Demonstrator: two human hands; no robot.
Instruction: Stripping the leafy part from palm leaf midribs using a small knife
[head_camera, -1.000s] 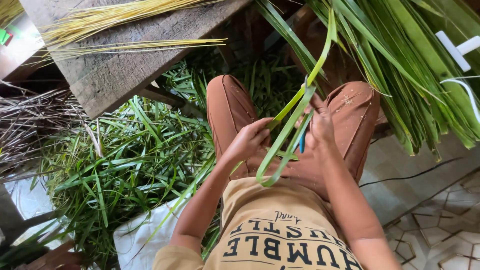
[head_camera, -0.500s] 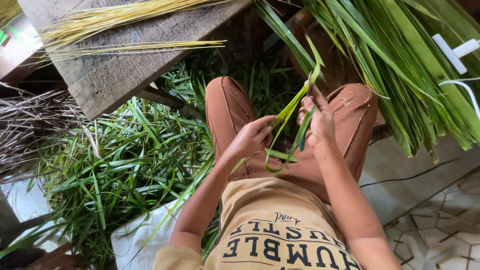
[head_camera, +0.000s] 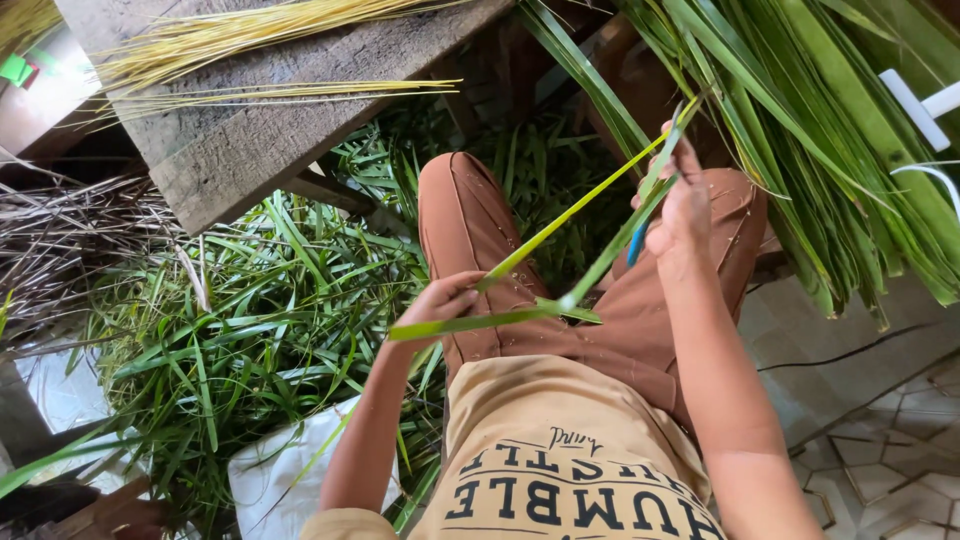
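Seated over a heap of cut leaves (head_camera: 250, 330), the left hand (head_camera: 440, 300) is pinching a green leaf strip (head_camera: 560, 225) taut while the right hand (head_camera: 685, 205), its grip closed on a blue-handled blade (head_camera: 637, 243), is splitting it above the lap.

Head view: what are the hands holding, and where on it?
Left hand pinches the near end of a long green leaf strip. Right hand grips its far end, together with a blue-handled tool held by the handle; its blade cannot be made out.
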